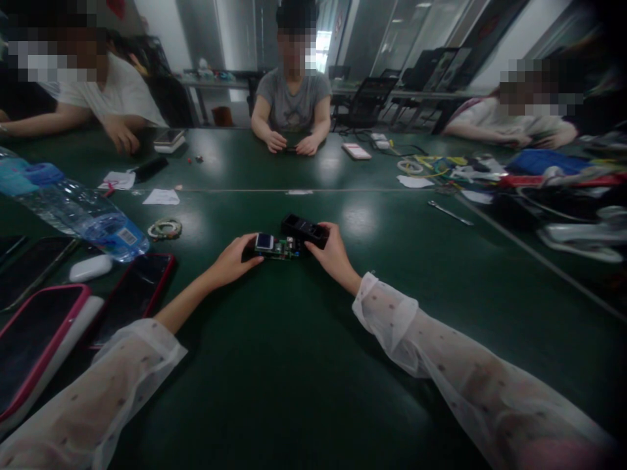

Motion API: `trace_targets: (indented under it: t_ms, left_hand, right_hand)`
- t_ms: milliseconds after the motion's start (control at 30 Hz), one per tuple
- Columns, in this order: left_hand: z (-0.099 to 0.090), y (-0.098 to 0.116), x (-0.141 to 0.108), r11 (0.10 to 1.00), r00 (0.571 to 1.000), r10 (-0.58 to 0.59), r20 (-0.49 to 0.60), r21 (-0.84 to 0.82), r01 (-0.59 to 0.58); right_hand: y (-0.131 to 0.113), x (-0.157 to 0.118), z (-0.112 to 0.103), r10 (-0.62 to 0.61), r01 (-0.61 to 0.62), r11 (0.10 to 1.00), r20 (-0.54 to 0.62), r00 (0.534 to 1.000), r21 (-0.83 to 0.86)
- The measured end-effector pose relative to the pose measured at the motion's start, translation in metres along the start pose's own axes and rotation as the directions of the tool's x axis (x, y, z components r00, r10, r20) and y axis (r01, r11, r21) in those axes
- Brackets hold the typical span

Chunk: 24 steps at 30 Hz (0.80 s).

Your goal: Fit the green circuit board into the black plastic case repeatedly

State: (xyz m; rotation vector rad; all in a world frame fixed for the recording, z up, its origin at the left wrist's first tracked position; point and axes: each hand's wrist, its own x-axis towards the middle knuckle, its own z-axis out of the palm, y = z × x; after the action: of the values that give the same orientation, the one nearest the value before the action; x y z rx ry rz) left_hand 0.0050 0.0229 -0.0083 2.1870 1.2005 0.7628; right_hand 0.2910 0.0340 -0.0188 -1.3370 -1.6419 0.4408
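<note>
My left hand (pixel 240 260) is closed on the left end of a small green circuit board (pixel 283 249), which carries a little square screen (pixel 265 241). Thumb and fingers of my right hand (pixel 330 249) grip the right end of a black plastic casing (pixel 300 227) with openings in its face. The casing lies just behind the board, and the two meet or overlap near my right thumb; whether they are joined I cannot tell. Both are held low over the dark green table (pixel 294 352).
To the left lie a water bottle (pixel 88 212), a bracelet (pixel 165 228), a white earbud case (pixel 91 268) and several phones, one red-edged (pixel 134 294). A wrench (pixel 450 213) and a heap of cables and tools (pixel 553 183) are on the right. A person in grey (pixel 294 104) sits opposite.
</note>
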Motion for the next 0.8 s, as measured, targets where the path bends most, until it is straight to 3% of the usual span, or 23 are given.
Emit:
trace_targets:
  t_ms: [233,800]
  left_hand:
    - [0.0019,-0.0042,0.0010,0.999,0.999,0.032,-0.011,-0.011,-0.032]
    - [-0.0010,0.0007,-0.0002,0.999,0.999,0.029,0.014,0.018,-0.030]
  right_hand:
    - [0.0000,-0.0010,-0.0004,-0.020,0.017,0.995,-0.030,0.999,-0.096]
    - [-0.0004,-0.0008,-0.0012,-0.049,0.051,0.993,0.022,0.999,-0.104]
